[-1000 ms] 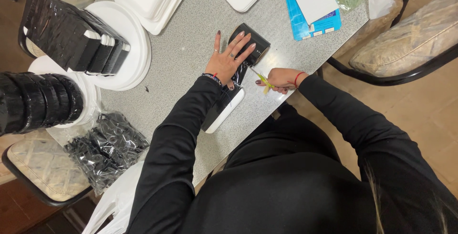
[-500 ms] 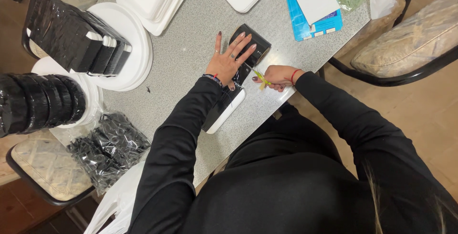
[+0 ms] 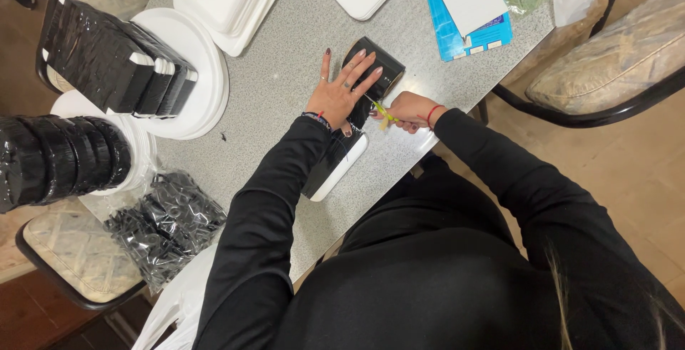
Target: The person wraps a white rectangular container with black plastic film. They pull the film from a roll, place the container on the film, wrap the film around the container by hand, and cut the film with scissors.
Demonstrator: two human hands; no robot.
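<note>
So the black flat package sat near the table's front edge, on a white tray. Left hand was spread wide, fingers splayed, pressing flat on top of it. Right hand was curled shut, pinching a small yellow-green tool against the package's edge — couldn't tell what kind. One blue booklet under a white sheet, two black stacks on the left.

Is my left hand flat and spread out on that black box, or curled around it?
Flat and spread. The left hand lies palm down on the black box, fingers fanned apart, not wrapped around any edge.
</note>
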